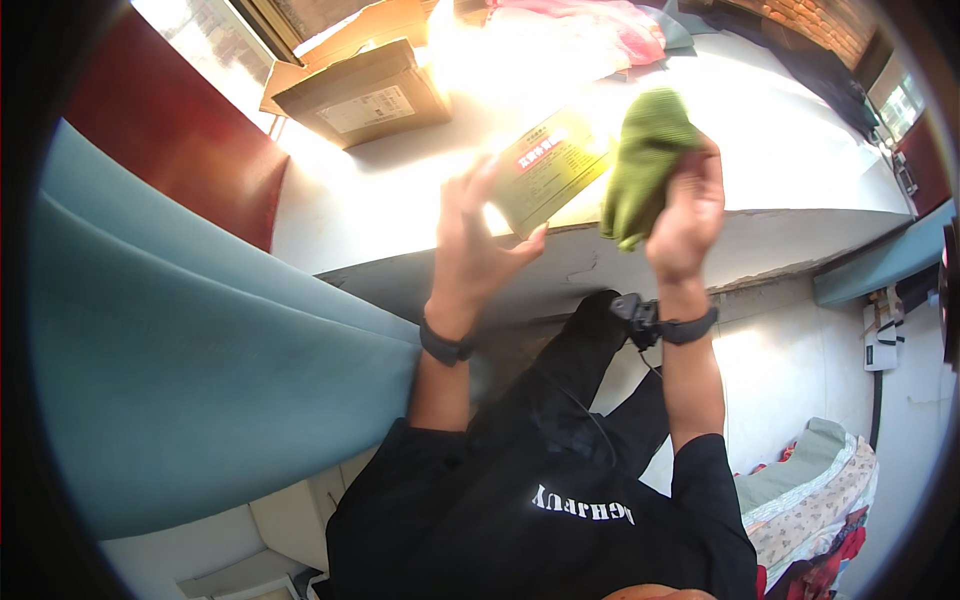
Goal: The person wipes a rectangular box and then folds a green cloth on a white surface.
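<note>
**Lettering on a Box, a Carton and a Shirt**

We are seeing print on three things. On the yellow-green box, we are noticing pale characters on a red strip, with a line of small print above and rows of small dark print below, too fine for us to make out. On the cardboard carton, we are finding a white label whose print is staying too small to read. Across the black shirt, we are viewing white capital letters upside down.
</note>
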`<state>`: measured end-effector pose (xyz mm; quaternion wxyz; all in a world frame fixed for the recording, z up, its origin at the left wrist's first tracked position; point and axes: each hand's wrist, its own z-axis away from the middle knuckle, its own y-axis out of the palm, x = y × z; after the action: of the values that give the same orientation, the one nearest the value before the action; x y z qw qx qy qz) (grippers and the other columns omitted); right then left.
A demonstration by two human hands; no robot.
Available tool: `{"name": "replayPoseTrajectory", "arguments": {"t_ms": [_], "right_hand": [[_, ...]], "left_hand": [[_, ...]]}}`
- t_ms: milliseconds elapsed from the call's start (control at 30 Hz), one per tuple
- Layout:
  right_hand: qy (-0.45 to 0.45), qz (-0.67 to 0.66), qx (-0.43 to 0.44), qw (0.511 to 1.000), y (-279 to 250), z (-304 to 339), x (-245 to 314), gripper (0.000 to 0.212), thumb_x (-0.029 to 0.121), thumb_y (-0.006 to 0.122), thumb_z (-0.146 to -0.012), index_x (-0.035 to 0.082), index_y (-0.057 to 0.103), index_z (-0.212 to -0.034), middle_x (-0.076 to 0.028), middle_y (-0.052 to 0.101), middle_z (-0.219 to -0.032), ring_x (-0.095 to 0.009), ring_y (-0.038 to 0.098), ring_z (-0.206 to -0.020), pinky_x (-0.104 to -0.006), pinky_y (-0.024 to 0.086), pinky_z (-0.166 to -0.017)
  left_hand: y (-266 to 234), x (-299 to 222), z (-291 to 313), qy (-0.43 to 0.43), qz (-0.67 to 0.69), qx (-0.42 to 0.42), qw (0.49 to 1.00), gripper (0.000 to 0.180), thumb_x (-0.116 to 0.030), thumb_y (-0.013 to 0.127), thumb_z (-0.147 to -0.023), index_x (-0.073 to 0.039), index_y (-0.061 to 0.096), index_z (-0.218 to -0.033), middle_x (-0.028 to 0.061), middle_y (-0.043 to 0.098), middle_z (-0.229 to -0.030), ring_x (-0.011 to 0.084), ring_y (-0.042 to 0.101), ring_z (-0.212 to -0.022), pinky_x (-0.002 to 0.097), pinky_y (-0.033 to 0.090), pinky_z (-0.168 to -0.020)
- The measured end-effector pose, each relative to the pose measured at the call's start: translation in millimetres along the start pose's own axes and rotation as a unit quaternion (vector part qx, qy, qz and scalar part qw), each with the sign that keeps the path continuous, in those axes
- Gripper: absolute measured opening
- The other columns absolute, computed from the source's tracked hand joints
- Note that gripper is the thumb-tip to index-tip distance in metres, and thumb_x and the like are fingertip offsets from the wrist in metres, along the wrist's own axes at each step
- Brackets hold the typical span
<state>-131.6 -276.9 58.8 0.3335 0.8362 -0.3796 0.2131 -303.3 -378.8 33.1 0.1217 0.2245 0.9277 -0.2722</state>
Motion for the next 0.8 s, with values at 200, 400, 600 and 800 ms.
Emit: {"name": "replayPoseTrajectory", "arguments": {"t_ms": [200, 400, 600, 800], "right_hand": [[-0.251, 0.414, 0.215, 0.848, 37, 14, -3, 0.033, -0.005, 0.056, -0.073, 0.004, 0.067, -0.102, -0.008, 0.067, -0.102, -0.027, 0.060, -0.101, -0.0355, 0.045, -0.090], [-0.216, 0.515, 0.087, 0.825, -6, -14, -25, 0.028, -0.008, 0.059, -0.075, 0.006, 0.069, -0.097, -0.006, 0.067, -0.083, -0.024, 0.060, -0.075, -0.0355, 0.042, -0.088], [-0.061, 0.466, -0.047, 0.881, -43, -33, -33, 0.016, 0.011, 0.061, -0.089, -0.003, 0.067, -0.097, -0.013, 0.065, -0.071, -0.012, 0.056, -0.060, -0.0298, 0.045, -0.056], [0.112, 0.524, -0.028, 0.844, -63, -29, -40, 0.029, 0.019, 0.060, -0.091, -0.009, 0.064, -0.082, -0.010, 0.055, -0.052, -0.011, 0.047, -0.050, -0.0324, 0.042, -0.049]], "left_hand": [[15, -8, 1, 0.115, 0.016, -0.045, 0.992, 0.094, -0.005, 0.083, -0.056, -0.009, 0.030, -0.133, 0.0224, 0.051, -0.123, 0.0369, 0.055, -0.104, 0.0448, 0.046, -0.088], [-1, -10, 5, 0.084, -0.011, -0.038, 0.996, 0.095, -0.004, 0.083, -0.057, -0.008, 0.029, -0.135, 0.0234, 0.051, -0.124, 0.0359, 0.055, -0.106, 0.0433, 0.047, -0.089], [-5, -7, 10, 0.074, -0.002, -0.032, 0.997, 0.098, -0.004, 0.082, -0.055, -0.005, 0.028, -0.136, 0.0238, 0.051, -0.124, 0.0346, 0.056, -0.106, 0.0436, 0.046, -0.092], [-4, 2, 14, 0.025, 0.038, -0.039, 0.998, 0.107, -0.003, 0.080, -0.056, -0.004, 0.017, -0.142, 0.0244, 0.048, -0.127, 0.0324, 0.052, -0.113, 0.0434, 0.040, -0.099]]}}
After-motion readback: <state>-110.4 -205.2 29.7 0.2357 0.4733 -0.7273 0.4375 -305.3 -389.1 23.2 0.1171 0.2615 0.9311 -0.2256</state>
